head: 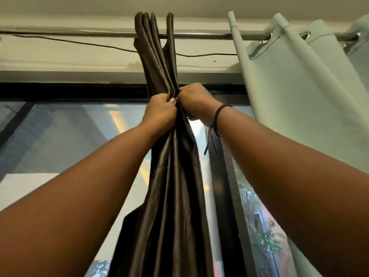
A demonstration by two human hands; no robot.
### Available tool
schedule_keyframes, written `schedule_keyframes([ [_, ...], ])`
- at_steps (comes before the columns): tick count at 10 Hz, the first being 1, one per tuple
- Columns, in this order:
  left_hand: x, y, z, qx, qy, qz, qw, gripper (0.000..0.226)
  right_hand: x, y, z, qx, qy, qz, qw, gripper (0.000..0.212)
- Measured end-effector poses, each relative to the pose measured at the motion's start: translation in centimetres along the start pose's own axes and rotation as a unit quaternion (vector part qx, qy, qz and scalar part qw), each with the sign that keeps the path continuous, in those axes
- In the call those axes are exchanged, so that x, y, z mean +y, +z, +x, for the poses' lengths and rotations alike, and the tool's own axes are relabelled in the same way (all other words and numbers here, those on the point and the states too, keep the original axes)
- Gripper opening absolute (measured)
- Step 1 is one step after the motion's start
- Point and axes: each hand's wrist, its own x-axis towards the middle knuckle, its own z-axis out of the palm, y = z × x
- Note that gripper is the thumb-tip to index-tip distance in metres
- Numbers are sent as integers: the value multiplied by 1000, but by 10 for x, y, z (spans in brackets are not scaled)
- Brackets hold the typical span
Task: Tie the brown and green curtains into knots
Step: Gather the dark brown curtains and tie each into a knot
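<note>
A: Forearms first, two of them, both bare, both cut off by the bottom edge. Count of hands?

B: Two. Left hand (160,111) has its fingers curled round the gathered brown curtain (171,188). Right hand (194,100) is clenched on the same bunch from the other side. Knuckles nearly touching, same height.

A: Curtains?

B: Two. Brown one is centre frame, bunched into one narrow column, hanging from the rod (95,33), four folds sticking up above it. Green curtain (295,92) is to the right, well apart from the hands, loose, nobody touching it. Three eyelets visible on it; its right side runs out of frame.

A: Rods, one?

B: One metal rod, carries both curtains. One thin black cable (79,43) sags along the wall under it.

A: Anything on the wrists?

B: One black wristband (217,114) on the right wrist, loose ends dangling.

A: Any text, labels, brands?

B: None readable.

A: Hidden stuff?

B: Fingertips are buried in the fabric, so exact finger placement is unclear. Lower end of the brown curtain is cut off. Window (60,136) behind shows blurry shapes and greenery bottom right, hard to make out. No knot visible in either curtain.
</note>
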Motion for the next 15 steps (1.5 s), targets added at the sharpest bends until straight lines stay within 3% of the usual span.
schedule_keyframes([
  [2,25,44,-21,-31,13,-2,999,25,19,-42,-14,50,15,-6,999,30],
  [5,-25,-57,-40,-11,-36,62,997,30,-12,54,-23,-27,-47,-31,998,26],
  [6,-33,-83,-53,-59,-57,77,994,33,-18,82,-28,-41,12,22,999,60],
  [7,-36,-93,-69,-122,-26,109,986,48,-28,103,-29,-25,60,58,996,70],
  [8,-46,-103,-75,-125,4,167,978,41,-42,125,-21,17,48,-76,996,26],
  [9,-65,-122,-75,-119,-7,198,973,38,-56,155,-14,15,55,-142,988,10],
  [10,-82,-142,-72,-92,-7,193,977,42,-67,182,-9,-3,44,-152,987,12],
  [11,-100,-166,-71,-58,-14,196,979,50,-78,206,-5,-4,36,-125,992,24],
  [13,-125,-185,-71,-70,-24,92,993,77,-88,224,-6,59,44,-53,996,23],
  [14,-128,-177,-86,-131,-32,57,989,95,-75,215,-27,101,52,-82,990,21],
  [15,-139,-174,-114,-195,-26,55,979,118,-51,213,-69,107,95,-89,986,50],
])
